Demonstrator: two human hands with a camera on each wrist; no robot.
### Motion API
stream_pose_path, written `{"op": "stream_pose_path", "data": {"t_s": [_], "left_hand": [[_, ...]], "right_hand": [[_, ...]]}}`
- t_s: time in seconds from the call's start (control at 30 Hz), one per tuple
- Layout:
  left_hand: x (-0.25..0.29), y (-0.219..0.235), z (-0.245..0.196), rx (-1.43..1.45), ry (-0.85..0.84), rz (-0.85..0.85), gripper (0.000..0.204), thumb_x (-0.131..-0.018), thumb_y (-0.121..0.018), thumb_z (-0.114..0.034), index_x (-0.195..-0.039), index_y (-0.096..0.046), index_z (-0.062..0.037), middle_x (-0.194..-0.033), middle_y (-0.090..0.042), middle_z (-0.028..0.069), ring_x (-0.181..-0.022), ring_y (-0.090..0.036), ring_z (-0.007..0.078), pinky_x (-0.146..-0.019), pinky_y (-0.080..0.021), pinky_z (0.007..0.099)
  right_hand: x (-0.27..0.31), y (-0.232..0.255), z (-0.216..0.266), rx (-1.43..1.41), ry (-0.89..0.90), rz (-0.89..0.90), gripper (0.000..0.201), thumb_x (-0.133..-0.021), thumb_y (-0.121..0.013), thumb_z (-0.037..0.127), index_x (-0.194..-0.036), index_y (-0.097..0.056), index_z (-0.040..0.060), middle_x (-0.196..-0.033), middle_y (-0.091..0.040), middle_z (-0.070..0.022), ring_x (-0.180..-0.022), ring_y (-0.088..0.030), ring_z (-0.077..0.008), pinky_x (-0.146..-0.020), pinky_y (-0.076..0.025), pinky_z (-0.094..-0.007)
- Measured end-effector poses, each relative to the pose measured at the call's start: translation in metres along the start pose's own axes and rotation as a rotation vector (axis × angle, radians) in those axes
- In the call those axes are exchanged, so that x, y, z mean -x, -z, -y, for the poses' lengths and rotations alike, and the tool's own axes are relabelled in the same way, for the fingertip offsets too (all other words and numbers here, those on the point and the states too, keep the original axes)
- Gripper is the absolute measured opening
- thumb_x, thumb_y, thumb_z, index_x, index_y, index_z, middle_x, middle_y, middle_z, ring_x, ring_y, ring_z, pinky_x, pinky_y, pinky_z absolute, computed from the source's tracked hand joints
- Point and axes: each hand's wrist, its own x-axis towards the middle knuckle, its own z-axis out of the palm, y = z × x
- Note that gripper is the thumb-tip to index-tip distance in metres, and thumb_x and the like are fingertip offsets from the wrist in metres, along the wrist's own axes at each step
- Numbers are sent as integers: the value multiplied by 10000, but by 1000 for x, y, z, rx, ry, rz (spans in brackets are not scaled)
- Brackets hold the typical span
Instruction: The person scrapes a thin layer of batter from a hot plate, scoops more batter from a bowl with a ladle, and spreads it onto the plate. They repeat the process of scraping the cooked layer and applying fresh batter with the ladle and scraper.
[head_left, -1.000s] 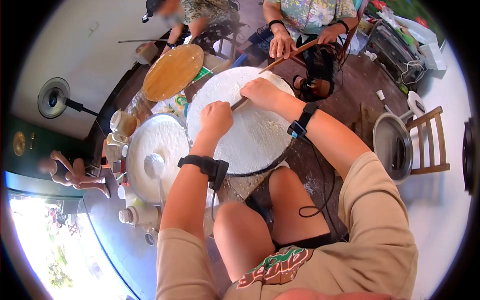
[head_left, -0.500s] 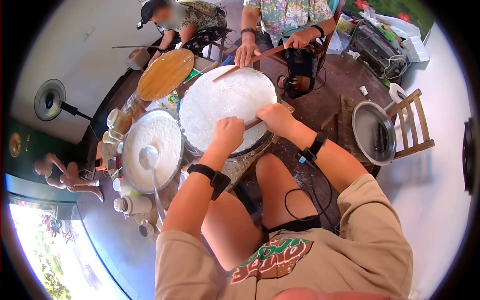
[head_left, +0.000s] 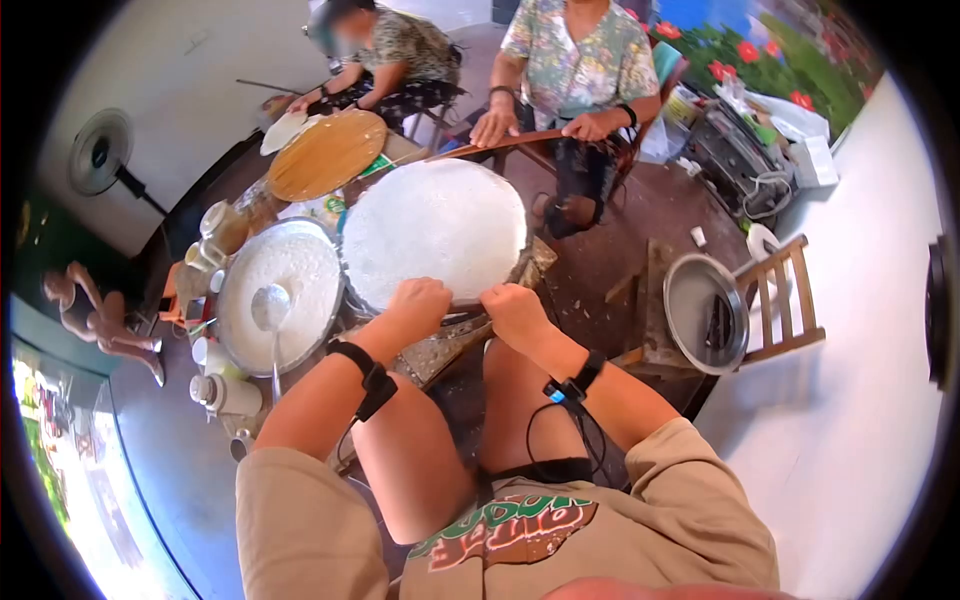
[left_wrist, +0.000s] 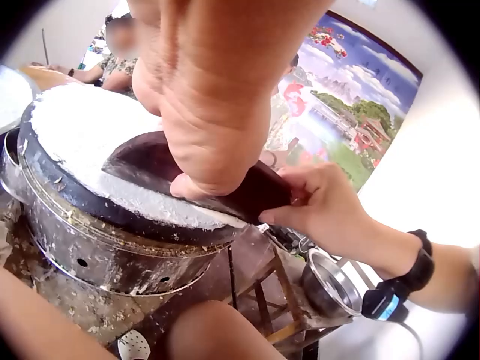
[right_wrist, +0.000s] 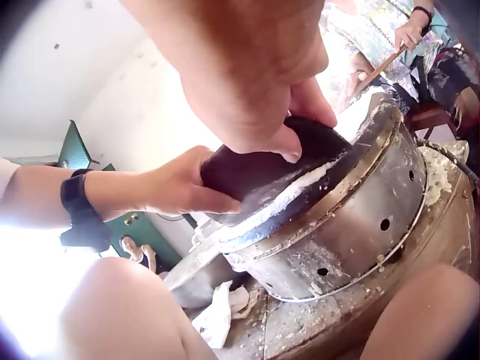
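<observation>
Both hands pinch one dark, curved scraper (left_wrist: 142, 161) at the near edge of a round griddle (head_left: 435, 230) coated in white batter. My left hand (head_left: 418, 306) holds its left part and my right hand (head_left: 515, 312) its right end. The right wrist view shows the scraper (right_wrist: 259, 169) tilted over the rim, with a strip of white batter (right_wrist: 296, 191) along its lower edge. Under the griddle stands a metal drum (right_wrist: 337, 240) with round holes. Across the griddle, another person's hands hold a long wooden stick (head_left: 500, 145) by the far edge.
Left of the griddle is a basin of white batter (head_left: 300, 260) with a ladle (head_left: 270, 307) in it. Beyond lies a round wooden board (head_left: 330, 150). Jars (head_left: 225, 393) stand at the left; a metal bowl (head_left: 680, 330) and wooden chair (head_left: 800, 300) are at the right. Two people sit opposite.
Both hands have drawn the scraper from the middle of the griddle towards the body, to its near edge. The other person's stick has moved from over the surface to the far rim.
</observation>
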Motion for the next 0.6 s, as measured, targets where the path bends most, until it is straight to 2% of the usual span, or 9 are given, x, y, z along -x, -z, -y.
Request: {"op": "stream_pose_path", "data": {"t_s": [0.07, 0.13, 0.17, 0.2, 0.3, 0.37, 0.47, 0.57, 0.6], "left_hand": [[0, -2, 1, -56, -24, 102, 28, -631, -661, -102, -645, -665, -78, -719, -636, 128, -766, -632, 294, -657, -510, 397], [6, -4, 9, 8, -65, 92, 65, -621, -655, -119, -674, -680, -91, -740, -645, 138, -771, -633, 316, -647, -509, 404], [9, 1, 7, 20, -62, 180, 80, -623, -639, -114, -690, -679, -96, -749, -645, 138, -771, -628, 326, -658, -507, 403], [13, 24, 1, 36, -25, 263, 103, -642, -612, -101, -725, -672, -97, -754, -642, 134, -776, -625, 327, -674, -500, 409], [12, 40, 39, 90, -9, 174, 104, -671, -573, -95, -744, -645, -76, -740, -621, 136, -779, -606, 341, -706, -480, 437], [5, 56, 74, 90, 84, 111, 104, -696, -552, -92, -748, -640, -113, -750, -613, 112, -799, -597, 326, -687, -473, 443], [-9, 69, 141, 25, 126, -46, 95, -700, -561, -89, -741, -639, -124, -744, -614, 103, -797, -592, 328, -683, -465, 446], [-35, 55, 209, 49, 215, -246, 145, -688, -577, -71, -795, -649, -139, -748, -628, 90, -803, -601, 316, -689, -464, 432], [-42, 53, 227, 25, 245, -227, 153, -683, -581, -69, -800, -650, -142, -758, -633, 88, -814, -602, 310, -693, -463, 427]], "right_hand": [[3, -5, 5, -41, -15, 23, 77, -676, -546, 36, -745, -560, 67, -708, -567, -118, -713, -582, -312, -630, -475, -390], [1, 11, 14, -86, -33, 99, 104, -691, -549, 37, -791, -561, 62, -733, -577, -124, -730, -588, -323, -640, -475, -416], [-2, 18, 17, -111, -7, 148, 114, -700, -554, 37, -810, -569, 64, -732, -579, -131, -734, -592, -328, -639, -471, -434], [-6, 18, 15, -118, -31, 209, 110, -723, -573, 59, -832, -576, 69, -750, -586, -141, -737, -592, -334, -644, -466, -440], [-46, 34, 26, -206, -33, 158, 74, -726, -545, 39, -800, -545, 48, -734, -581, -151, -719, -577, -359, -633, -454, -455], [-84, 26, 24, -181, 7, 114, 81, -741, -535, 36, -820, -552, 38, -733, -582, -158, -720, -582, -357, -641, -462, -447], [-157, 4, 17, -160, 78, 46, 86, -741, -531, 31, -823, -559, 30, -739, -587, -163, -731, -588, -356, -656, -469, -442], [-222, -36, -2, -139, 124, 33, 97, -743, -539, 35, -834, -568, 18, -765, -598, -175, -753, -593, -359, -679, -472, -439], [-242, -51, -8, -135, 142, 28, 104, -744, -542, 37, -841, -572, 14, -775, -601, -180, -761, -595, -361, -686, -472, -438]]}}
